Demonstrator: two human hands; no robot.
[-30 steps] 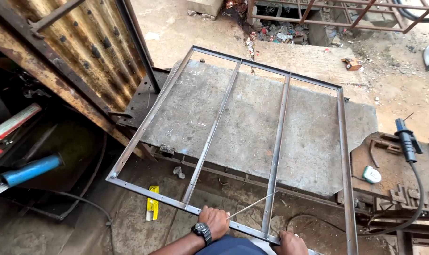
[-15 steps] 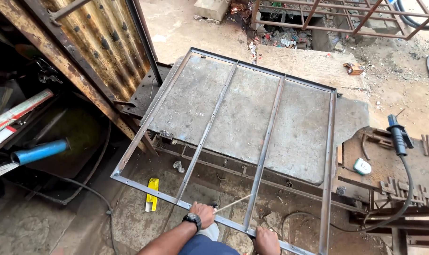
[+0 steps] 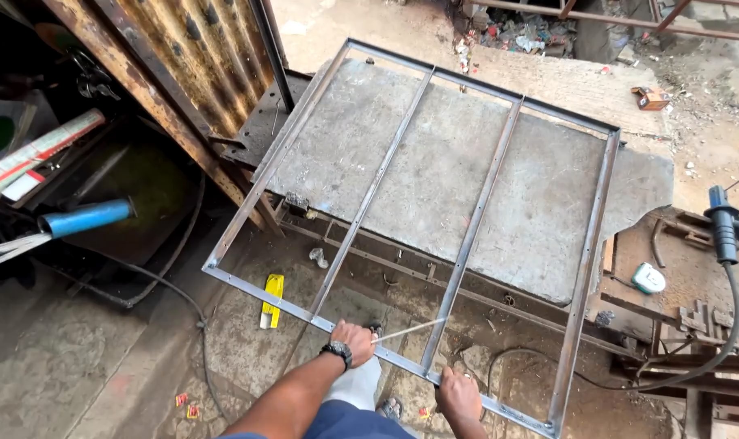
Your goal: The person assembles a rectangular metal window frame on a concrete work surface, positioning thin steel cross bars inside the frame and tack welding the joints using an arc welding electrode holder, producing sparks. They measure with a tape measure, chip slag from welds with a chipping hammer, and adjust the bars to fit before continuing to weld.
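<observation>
Now both hands, left (image 3: 354,341) and right (image 3: 459,397), grip the steel frame's (image 3: 475,232) near rail.

A grey stone slab (image 3: 434,187) carries 1 metal frame (image 3: 483,203), overhanging its near edge.

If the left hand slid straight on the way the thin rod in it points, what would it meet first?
The left hand holds a thin rod pointing right. Going that way it would likely first meet the inner bar of the metal frame, near the rod's tip; depth is unclear.
</observation>
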